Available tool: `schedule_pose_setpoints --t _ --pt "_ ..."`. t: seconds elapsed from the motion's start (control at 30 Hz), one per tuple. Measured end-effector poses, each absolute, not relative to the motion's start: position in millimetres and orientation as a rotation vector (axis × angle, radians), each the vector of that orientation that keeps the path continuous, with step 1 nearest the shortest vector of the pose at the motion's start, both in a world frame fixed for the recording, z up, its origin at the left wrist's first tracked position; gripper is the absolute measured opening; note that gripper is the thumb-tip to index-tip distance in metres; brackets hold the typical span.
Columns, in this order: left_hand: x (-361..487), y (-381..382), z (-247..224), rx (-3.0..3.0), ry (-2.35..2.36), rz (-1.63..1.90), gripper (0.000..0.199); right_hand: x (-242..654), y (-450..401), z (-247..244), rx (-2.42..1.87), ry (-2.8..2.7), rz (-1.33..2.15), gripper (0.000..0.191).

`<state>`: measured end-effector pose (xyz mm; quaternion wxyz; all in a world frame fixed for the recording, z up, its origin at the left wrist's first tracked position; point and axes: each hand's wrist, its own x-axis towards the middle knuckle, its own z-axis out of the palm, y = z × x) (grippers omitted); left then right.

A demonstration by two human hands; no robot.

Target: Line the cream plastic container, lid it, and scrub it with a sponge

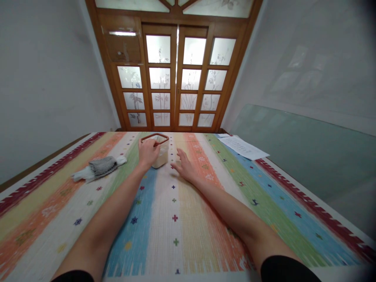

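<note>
A clear plastic box [161, 158] with a reddish-brown rim stands upright at the far middle of the striped tablecloth. Something whitish shows inside it, too indistinct to name. My left hand [147, 152] is closed on the box's near left side, with fingers at the rim; part of the box is hidden behind it. To the right of the box, and apart from it, is my right hand [185, 167], its fingers spread and nothing in them. A bundle of grey knitted and white fabric [103, 166] lies to the left of my left hand.
Printed paper sheets [245, 147] lie at the far right of the table. The colourful striped tablecloth [173, 219] covers the tabletop. A pale green panel [293, 152] leans against the right wall. Wooden glazed doors [177, 78] stand beyond the far edge.
</note>
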<state>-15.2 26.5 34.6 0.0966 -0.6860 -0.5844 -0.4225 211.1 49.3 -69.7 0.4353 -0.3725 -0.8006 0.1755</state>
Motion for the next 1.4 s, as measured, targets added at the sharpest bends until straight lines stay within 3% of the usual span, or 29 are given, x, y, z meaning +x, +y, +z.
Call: schedule_pose_setpoints --t 0.07,0.17,0.53,0.9,1.13,1.4 --pt "5.8 18.2 32.4 -2.089 -1.643 -1.323 0.01 202.3 43.9 -70.2 -0.957 -1.858 0.471 0.101" --pt "32.2 6.0 28.8 -2.103 -1.563 -1.409 0.008 189.7 36.0 -71.0 -0.984 -1.815 0.463 0.114" --pt "58.2 -10.1 30.6 -2.05 -1.647 -1.672 0.008 187.7 29.6 -61.8 -1.013 -1.806 0.288 0.128" --pt "32.8 -6.0 54.5 -2.06 -1.611 -1.901 0.012 195.8 22.7 -47.9 -1.037 -1.849 0.186 0.133" --pt "-4.5 5.8 71.6 -1.835 -1.518 -2.307 0.018 199.4 29.1 -51.4 -1.039 -1.825 0.245 0.133" --pt "-79.3 64.8 28.9 -1.296 -1.795 -2.858 0.015 212.4 51.8 -61.3 -1.019 -1.76 0.459 0.127"
